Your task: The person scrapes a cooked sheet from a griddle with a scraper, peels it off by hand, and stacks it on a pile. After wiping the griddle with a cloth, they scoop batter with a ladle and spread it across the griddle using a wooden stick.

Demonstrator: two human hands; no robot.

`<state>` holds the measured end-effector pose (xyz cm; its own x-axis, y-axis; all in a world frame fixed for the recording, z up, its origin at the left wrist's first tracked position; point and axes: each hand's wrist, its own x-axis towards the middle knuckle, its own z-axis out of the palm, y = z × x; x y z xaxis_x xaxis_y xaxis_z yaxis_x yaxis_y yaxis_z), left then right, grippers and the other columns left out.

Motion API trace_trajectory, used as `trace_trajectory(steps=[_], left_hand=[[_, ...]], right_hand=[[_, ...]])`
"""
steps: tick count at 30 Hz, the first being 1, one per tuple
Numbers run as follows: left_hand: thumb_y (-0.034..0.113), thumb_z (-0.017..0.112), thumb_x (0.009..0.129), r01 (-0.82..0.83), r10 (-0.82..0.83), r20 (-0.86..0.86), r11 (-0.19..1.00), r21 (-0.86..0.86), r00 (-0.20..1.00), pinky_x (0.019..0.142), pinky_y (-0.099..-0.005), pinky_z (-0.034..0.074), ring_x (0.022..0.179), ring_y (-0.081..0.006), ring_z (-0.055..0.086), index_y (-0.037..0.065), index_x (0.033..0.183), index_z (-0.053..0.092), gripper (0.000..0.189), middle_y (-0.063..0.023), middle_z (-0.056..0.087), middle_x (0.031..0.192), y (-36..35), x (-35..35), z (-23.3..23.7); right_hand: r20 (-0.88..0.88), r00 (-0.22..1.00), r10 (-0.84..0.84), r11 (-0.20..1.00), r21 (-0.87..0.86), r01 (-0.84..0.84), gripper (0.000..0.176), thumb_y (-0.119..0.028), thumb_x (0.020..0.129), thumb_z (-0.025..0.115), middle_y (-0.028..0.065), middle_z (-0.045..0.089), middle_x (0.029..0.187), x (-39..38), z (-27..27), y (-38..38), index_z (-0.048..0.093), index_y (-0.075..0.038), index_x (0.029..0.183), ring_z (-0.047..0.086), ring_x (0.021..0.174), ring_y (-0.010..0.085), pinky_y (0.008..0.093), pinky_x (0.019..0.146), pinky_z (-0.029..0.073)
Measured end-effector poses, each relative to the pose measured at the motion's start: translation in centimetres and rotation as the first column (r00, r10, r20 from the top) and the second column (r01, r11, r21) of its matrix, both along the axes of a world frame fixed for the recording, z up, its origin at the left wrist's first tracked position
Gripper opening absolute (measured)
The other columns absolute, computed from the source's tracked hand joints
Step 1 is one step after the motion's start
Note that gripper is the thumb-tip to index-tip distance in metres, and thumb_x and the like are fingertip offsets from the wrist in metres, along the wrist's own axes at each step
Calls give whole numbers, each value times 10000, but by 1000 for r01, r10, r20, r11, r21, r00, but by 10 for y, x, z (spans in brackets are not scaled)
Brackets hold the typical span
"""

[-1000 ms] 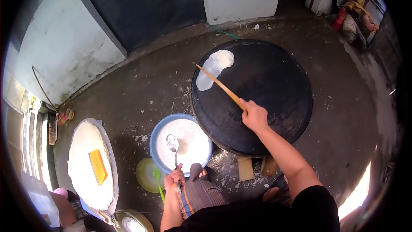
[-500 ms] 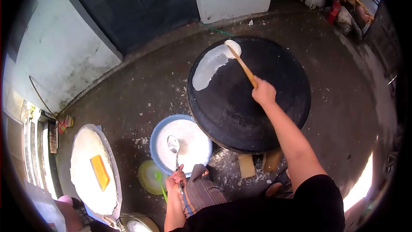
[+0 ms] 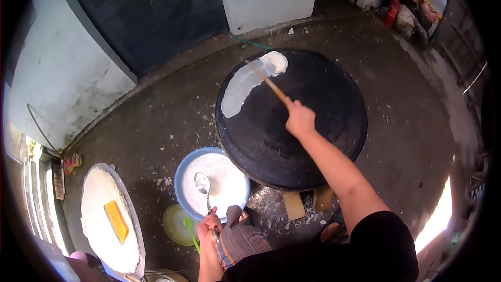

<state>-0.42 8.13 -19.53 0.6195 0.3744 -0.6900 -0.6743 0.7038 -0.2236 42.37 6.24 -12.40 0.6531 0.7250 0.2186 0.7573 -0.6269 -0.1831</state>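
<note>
My right hand [image 3: 301, 119] is closed round the handle of a thin wooden spreader [image 3: 272, 85]. The spreader's far end reaches over a white batter strip [image 3: 239, 87] along the upper left of a round black griddle [image 3: 308, 141]. A thicker lump of batter sits at the strip's right end. Lower down, my left hand [image 3: 210, 223] grips a metal spoon [image 3: 202, 181], its batter-smeared bowl above a blue basin [image 3: 179, 183] of white batter. Close by that hand, a green spoon [image 3: 189, 225] leans in a yellow-green bowl [image 3: 174, 232].
At left, an orange scraper [image 3: 117, 222] lies on a stack of thin white pancakes [image 3: 96, 203]. A wooden block [image 3: 293, 206] stands beneath the griddle's front edge. White scraps dot the floor. A red extinguisher-like cylinder [image 3: 391, 12] and assorted clutter stand at the upper right.
My right hand has moved the spreader's tip left, off the thick lump and back over the thin strip. The left hand still holds the spoon above the basin. The whole view has shifted slightly.
</note>
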Motion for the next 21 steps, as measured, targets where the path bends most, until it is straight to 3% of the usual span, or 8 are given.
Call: trace_trajectory(steps=[2, 5, 7, 8, 11, 16, 19, 21], left_hand=[[45, 334, 872, 24, -20, 102, 999, -42, 995, 397, -205, 344, 468, -102, 384, -109, 1059, 451, 269, -50, 437, 647, -1, -10, -7], [58, 336, 881, 52, -52, 37, 998, -18, 998, 397, -206, 345, 475, -101, 388, -115, 1059, 445, 271, -53, 442, 656, 3, -7, -2], [60, 333, 882, 43, -41, 66, 999, -28, 997, 398, -208, 345, 476, -101, 389, -114, 1064, 441, 274, -53, 441, 657, 6, -8, -13], [62, 331, 883, 26, -23, 80, 999, -40, 997, 398, -210, 346, 478, -102, 389, -113, 1069, 437, 277, -53, 441, 658, 7, -4, -11], [71, 325, 888, 30, -29, 24, 998, -55, 999, 405, -213, 349, 481, -103, 394, -113, 1068, 443, 283, -53, 442, 659, 2, 2, 3], [91, 315, 899, 61, -57, 174, 998, -22, 983, 408, -213, 351, 490, -105, 402, -112, 1047, 463, 292, -52, 449, 670, 8, -14, -26], [94, 319, 896, 53, -50, 95, 998, -35, 994, 407, -212, 352, 487, -105, 400, -110, 1040, 466, 290, -51, 446, 661, 6, -7, -11], [99, 322, 894, 25, -24, 6, 999, -32, 1000, 406, -211, 352, 479, -106, 397, -105, 1047, 458, 288, -50, 443, 651, 2, 0, 3]], right_hand=[[86, 986, -142, 990, 19, 141, 478, -54, 687, 533, 119, 550, 826, 43, -5, -9, 497, -85, 1162, 591, 720, 307, 396, 631, 486], [-113, 968, -224, 969, 78, 234, 522, -84, 682, 534, 147, 556, 860, 19, -2, -30, 478, -107, 1201, 591, 771, 324, 407, 691, 483], [-180, 976, -121, 976, 158, 150, 531, -103, 681, 520, 179, 552, 900, -25, -11, -41, 468, -113, 1209, 583, 823, 351, 416, 747, 472], [-161, 987, 27, 992, 122, -7, 520, -89, 679, 533, 166, 541, 878, -45, 1, -45, 466, -95, 1195, 584, 797, 339, 422, 706, 475], [78, 991, -109, 993, 44, 105, 507, -57, 678, 550, 121, 529, 834, 13, -17, -42, 476, -95, 1178, 584, 717, 296, 409, 623, 475], [-253, 912, -324, 939, 35, 343, 559, -87, 692, 535, 145, 557, 921, 12, 2, -42, 436, -99, 1243, 584, 847, 323, 416, 738, 470], [-45, 991, -123, 992, 13, 124, 519, -83, 693, 538, 148, 553, 896, 0, 5, -19, 440, -78, 1202, 596, 807, 316, 409, 704, 483], [88, 973, -215, 971, -83, 223, 478, -82, 697, 553, 134, 546, 874, 44, -4, -7, 455, -60, 1164, 609, 725, 289, 384, 614, 497]])
